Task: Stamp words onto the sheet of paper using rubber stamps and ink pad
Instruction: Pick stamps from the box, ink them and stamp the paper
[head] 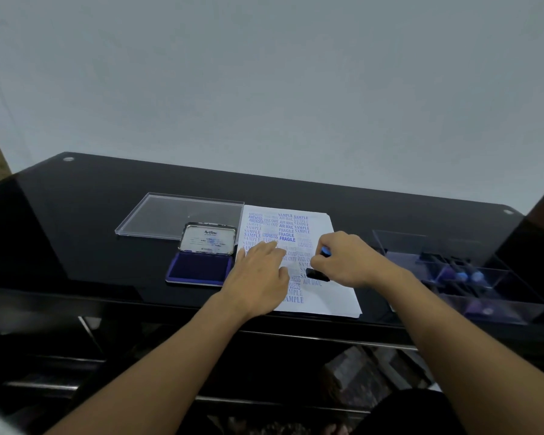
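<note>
1. Black glass table (91,199). Glossy and slick, so anything on it may slide under a sideways push.
2. Sheet of paper (333,296). Lies at the near edge of the table and is crowded with blue prints (SAMPLE, FRAGILE, AIR MAIL). Little bare space is left, so a new print is likely to overlap an old one.
3. Clear acrylic lid (170,215). Flat, behind the ink pad, touching the sheet's far left corner.
4. Clear compartment box (500,296). Right of the sheet, holding spare stamps.
5. Ink pad (198,268). Tin open, just beside the sheet's left edge. The left wrist sits close to it and could pick up ink.
6. Left hand (258,271). Fingers straight and spread, pressing the sheet flat. Lifting it too soon would let the paper shift.
7. Right hand (352,262). Fingers curled round the stamp.
8. Rubber stamp (318,274). Blue knob, black base at the sheet's lower middle, but contact is unclear. Rocking or dragging it would smear the print, and fresh ink nearby could smudge.
</note>
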Demonstrator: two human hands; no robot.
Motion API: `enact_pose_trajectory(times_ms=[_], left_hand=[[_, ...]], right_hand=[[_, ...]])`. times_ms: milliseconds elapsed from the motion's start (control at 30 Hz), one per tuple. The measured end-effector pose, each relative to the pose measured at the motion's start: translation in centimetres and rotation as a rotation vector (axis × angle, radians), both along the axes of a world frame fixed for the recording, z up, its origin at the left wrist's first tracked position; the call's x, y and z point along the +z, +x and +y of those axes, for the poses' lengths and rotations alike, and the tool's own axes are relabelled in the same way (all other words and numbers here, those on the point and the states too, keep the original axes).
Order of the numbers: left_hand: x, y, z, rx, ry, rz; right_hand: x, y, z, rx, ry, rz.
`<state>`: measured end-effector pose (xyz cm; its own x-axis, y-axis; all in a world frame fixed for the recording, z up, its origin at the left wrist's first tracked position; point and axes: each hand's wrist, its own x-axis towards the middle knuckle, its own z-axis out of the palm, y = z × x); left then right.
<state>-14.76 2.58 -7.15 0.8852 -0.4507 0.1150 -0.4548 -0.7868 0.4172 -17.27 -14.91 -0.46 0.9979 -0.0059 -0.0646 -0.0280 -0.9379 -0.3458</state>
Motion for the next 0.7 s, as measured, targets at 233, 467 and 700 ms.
enact_pose_trajectory(times_ms=[233,467,700], left_hand=[[-0.8,0.2,-0.7,-0.013,0.031,-0.018],[-1.4,0.0,-1.2,-0.016,0.031,-0.045],[-2.3,0.0,-1.3,-0.010,-0.001,-0.044]], right_hand=[[-1.0,0.1,-0.1,0.044,-0.052,0.011],[-2.1,0.1,0.0,0.085,-0.066,0.015],[-2.6,0.1,-0.2,0.099,-0.059,0.015]])
